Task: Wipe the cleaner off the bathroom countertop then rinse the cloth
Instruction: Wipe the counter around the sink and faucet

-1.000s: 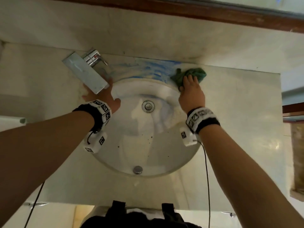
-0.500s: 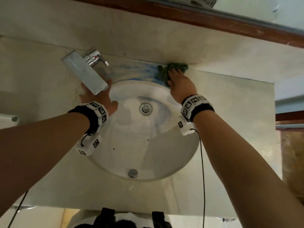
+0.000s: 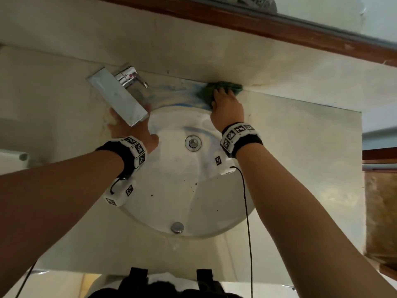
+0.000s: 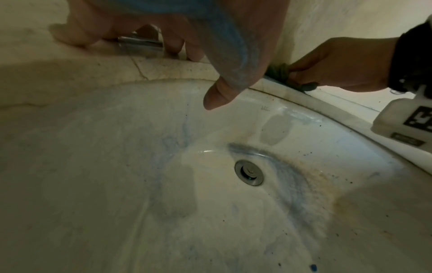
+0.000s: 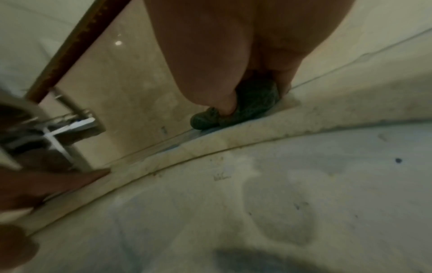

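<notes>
A bunched dark green cloth (image 3: 223, 88) lies at the back of the beige countertop (image 3: 300, 136), pushed against the wall behind the basin. My right hand (image 3: 225, 102) holds it down, with the thumb and fingers closed round the bundle (image 5: 252, 103). Faint blue cleaner streaks (image 3: 171, 91) run left of the cloth, between it and the faucet. My left hand (image 3: 131, 130) rests flat with fingers spread on the counter under the faucet spout. Its palm (image 4: 233, 55) is smeared blue.
A chrome faucet (image 3: 118, 100) with a flat spout stands at the back left. The white round sink (image 3: 182, 179) has a drain (image 3: 193, 143), dark specks and blue smears. A wood-framed mirror (image 3: 279, 24) runs above the wall. The counter ends at the right.
My right hand slid the cloth left and back to the wall over the blue streaks, which are now fainter. The left hand stayed under the spout.
</notes>
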